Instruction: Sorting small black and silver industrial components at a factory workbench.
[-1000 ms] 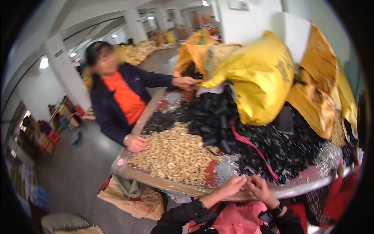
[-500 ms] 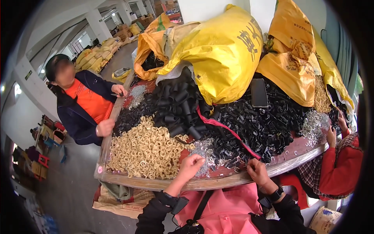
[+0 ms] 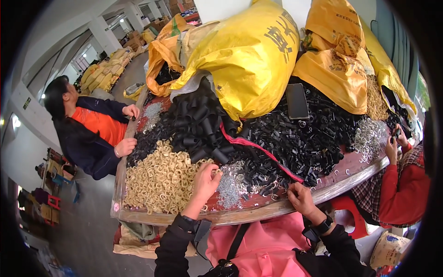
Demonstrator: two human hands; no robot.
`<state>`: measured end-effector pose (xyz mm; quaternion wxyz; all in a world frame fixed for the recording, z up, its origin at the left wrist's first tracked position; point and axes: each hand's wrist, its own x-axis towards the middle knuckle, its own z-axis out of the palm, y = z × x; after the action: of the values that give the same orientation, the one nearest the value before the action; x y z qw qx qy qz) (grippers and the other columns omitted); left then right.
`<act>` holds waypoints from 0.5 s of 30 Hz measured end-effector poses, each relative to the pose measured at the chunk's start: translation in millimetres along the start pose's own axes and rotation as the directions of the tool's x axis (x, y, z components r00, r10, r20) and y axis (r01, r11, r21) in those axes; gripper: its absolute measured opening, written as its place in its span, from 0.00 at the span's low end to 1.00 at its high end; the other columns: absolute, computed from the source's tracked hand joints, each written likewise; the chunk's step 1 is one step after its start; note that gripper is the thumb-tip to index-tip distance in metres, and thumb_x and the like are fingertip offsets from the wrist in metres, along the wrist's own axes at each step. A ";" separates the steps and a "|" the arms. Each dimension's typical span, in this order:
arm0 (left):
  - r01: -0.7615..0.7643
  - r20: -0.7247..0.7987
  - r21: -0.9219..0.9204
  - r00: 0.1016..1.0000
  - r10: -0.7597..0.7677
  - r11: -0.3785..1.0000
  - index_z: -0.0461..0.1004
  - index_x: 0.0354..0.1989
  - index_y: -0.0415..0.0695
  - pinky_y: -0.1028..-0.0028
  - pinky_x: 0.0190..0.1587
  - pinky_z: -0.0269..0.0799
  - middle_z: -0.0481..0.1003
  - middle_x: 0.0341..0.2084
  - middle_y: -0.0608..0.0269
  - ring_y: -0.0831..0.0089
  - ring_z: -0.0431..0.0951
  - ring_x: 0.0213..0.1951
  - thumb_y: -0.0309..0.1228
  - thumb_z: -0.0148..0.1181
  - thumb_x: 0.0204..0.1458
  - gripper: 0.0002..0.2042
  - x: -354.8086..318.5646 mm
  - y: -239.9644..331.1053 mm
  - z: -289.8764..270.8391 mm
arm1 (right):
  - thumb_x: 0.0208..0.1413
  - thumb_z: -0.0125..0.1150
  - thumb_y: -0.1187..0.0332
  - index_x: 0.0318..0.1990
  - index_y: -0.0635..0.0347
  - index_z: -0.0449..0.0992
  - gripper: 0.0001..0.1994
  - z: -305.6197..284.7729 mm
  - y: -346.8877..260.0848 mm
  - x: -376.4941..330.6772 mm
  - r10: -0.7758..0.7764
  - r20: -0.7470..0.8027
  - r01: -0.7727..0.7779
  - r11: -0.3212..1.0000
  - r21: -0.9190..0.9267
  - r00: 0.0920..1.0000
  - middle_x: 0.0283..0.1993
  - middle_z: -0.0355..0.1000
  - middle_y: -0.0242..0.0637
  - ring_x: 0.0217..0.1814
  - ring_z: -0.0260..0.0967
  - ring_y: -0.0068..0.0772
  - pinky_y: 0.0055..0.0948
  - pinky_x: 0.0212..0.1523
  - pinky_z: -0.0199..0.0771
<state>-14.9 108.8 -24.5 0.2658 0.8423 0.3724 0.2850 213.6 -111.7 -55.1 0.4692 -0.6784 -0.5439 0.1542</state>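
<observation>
My left hand (image 3: pixel 206 181) is at the right side of a heap of tan U-shaped clips (image 3: pixel 159 180), fingers curled with the tips together. Anything between them is too small to make out. A pile of tiny silver metal pieces (image 3: pixel 228 187) lies just right of it. Close to the table's front edge, my right hand (image 3: pixel 301 198) is closed, thumb against fingers, and what it holds is hidden. Beside it ends a pinkish-red strip (image 3: pixel 263 154) that runs across a wide heap of small black plastic parts (image 3: pixel 288 143).
The wood-edged table (image 3: pixel 249 213) also bears black tubes (image 3: pixel 200 122), a phone (image 3: pixel 297 101), a large yellow sack (image 3: pixel 258 60) and orange sacks (image 3: pixel 330 83). A co-worker in orange (image 3: pixel 99 127) stands left; another in red (image 3: pixel 399 184) handles parts at the right.
My left hand has moved left, from the silver pieces to the tan clips. My right hand stays near the front edge. The left co-worker has turned their head away, and the view has shifted slightly.
</observation>
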 end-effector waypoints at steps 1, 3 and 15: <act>-0.007 0.014 0.012 1.000 0.006 1.000 0.69 0.30 0.37 0.76 0.24 0.66 0.68 0.27 0.59 0.72 0.70 0.20 0.25 0.58 0.40 0.09 5.1 3.2 2.0 | 0.45 0.52 0.75 0.27 0.64 0.66 0.03 -0.2 0.8 0.0 -0.019 -0.009 0.019 1.000 0.009 1.000 0.21 0.64 0.40 0.21 0.63 0.34 0.27 0.22 0.62; -0.051 0.038 0.014 0.998 0.051 0.999 0.69 0.30 0.37 0.75 0.24 0.66 0.68 0.27 0.59 0.72 0.71 0.20 0.25 0.58 0.40 0.09 16.6 8.6 11.0 | 0.45 0.52 0.75 0.27 0.64 0.66 0.03 -0.3 3.1 -0.8 -0.027 -0.021 0.027 1.000 -0.004 0.999 0.21 0.64 0.40 0.21 0.63 0.34 0.26 0.22 0.62; -0.389 -0.022 0.153 0.918 0.397 0.908 0.69 0.28 0.40 0.67 0.31 0.68 0.69 0.28 0.57 0.60 0.72 0.30 0.28 0.57 0.39 0.07 85.2 48.9 69.9 | 0.47 0.52 0.74 0.28 0.63 0.66 0.03 -2.5 6.2 -4.1 0.022 -0.052 -0.017 0.995 0.096 0.998 0.20 0.63 0.35 0.19 0.61 0.23 0.22 0.21 0.61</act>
<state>103.5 130.2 -16.9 0.1308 0.9092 0.2220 0.3270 217.5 -116.3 -60.0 0.5138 -0.6642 -0.5168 0.1665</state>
